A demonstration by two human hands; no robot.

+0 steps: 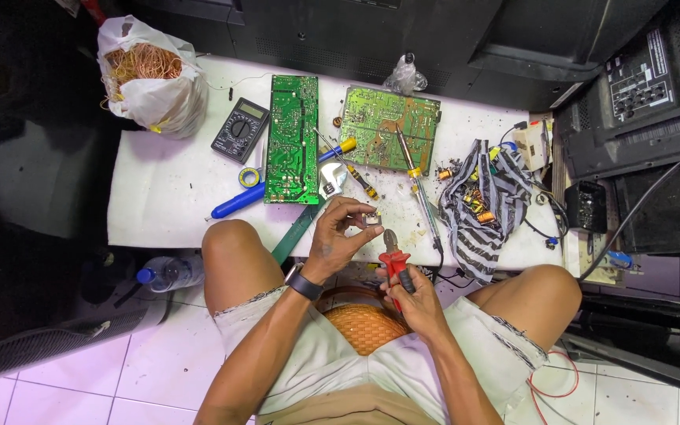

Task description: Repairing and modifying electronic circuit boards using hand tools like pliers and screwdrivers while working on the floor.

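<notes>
2 green circuit boards (292,138), multimeter (240,130)

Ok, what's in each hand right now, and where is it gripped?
The left hand pinches a small part between its fingertips. The right hand grips red-handled pliers by the handles, jaws pointing up toward the part.

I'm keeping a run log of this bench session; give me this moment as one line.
left hand: pinching small component | right hand: gripping red-handled pliers | bench: two green circuit boards, soldering iron, multimeter
</notes>
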